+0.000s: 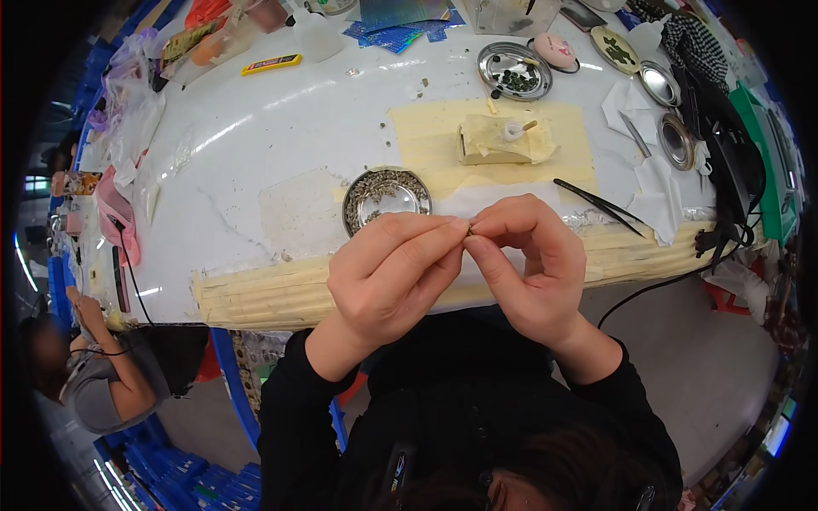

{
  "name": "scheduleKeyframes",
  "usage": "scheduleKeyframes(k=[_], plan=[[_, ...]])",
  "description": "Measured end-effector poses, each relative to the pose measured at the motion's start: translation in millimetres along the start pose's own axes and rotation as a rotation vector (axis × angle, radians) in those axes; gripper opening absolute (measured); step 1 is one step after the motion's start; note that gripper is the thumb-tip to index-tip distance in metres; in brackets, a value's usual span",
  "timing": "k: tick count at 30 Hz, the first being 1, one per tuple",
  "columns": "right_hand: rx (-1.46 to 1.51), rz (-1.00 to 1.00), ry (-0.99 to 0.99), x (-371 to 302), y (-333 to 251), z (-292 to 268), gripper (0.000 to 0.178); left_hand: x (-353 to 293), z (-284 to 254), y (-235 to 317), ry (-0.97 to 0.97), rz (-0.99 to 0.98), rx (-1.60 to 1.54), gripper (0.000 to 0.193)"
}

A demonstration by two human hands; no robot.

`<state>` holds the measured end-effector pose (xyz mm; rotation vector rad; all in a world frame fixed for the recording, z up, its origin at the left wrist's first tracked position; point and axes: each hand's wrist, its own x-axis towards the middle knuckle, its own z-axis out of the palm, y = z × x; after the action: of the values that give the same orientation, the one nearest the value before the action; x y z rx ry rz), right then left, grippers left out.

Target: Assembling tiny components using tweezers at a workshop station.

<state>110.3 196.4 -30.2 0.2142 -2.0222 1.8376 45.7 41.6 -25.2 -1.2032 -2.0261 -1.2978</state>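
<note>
My left hand [396,268] and my right hand [532,260] meet fingertip to fingertip above the table's near edge. Pinched between them is a tiny dark piece [469,231], mostly covered by the fingers and too small to name. Just beyond my left hand sits a round metal dish [348,204] holding many small greyish-brown pieces. Black tweezers [599,206] lie to the right of my right hand. Farther back stands a small block wrapped in cream tape [486,146], with a little white nozzle-like container [513,130] on top.
A metal plate [486,64] of dark green pieces stands at the back, beside a pink rounded object [555,51]. White tissues [658,192] and small metal dishes [676,140] are at the right. A yellow box [271,64] lies back left. Another person [115,379] sits at far left.
</note>
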Motion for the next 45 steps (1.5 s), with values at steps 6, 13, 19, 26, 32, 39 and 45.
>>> scheduleKeyframes(k=[6,13,19,26,32,39,45], plan=[[0.570,0.408,-0.038,2.2,-4.5,-2.9,0.013,2.5,-4.5,-0.5,-0.045,-0.096,-0.140,0.025],[-0.028,0.009,0.062,-2.4,-1.7,3.3,0.011,0.0,-0.2,2.6,0.015,-0.109,-0.030,0.024],[-0.005,0.027,0.059,-1.4,-0.5,1.5,0.010,0.3,1.2,0.8,0.011,-0.030,0.015,0.025],[0.480,0.386,-0.022,0.7,-3.3,-5.4,0.010,3.0,-4.1,0.9,-0.042,-0.074,-0.108,0.025],[0.217,0.151,0.057,-4.7,0.8,0.6,0.010,0.5,2.0,-1.2,0.021,0.031,0.022,0.026],[0.022,0.005,0.056,-1.7,1.4,0.4,0.011,-2.0,4.4,-1.6,0.039,0.041,0.085,0.028],[0.116,0.168,0.064,-3.2,-0.1,0.7,0.011,-2.3,4.9,-1.7,0.043,0.043,0.072,0.026]])
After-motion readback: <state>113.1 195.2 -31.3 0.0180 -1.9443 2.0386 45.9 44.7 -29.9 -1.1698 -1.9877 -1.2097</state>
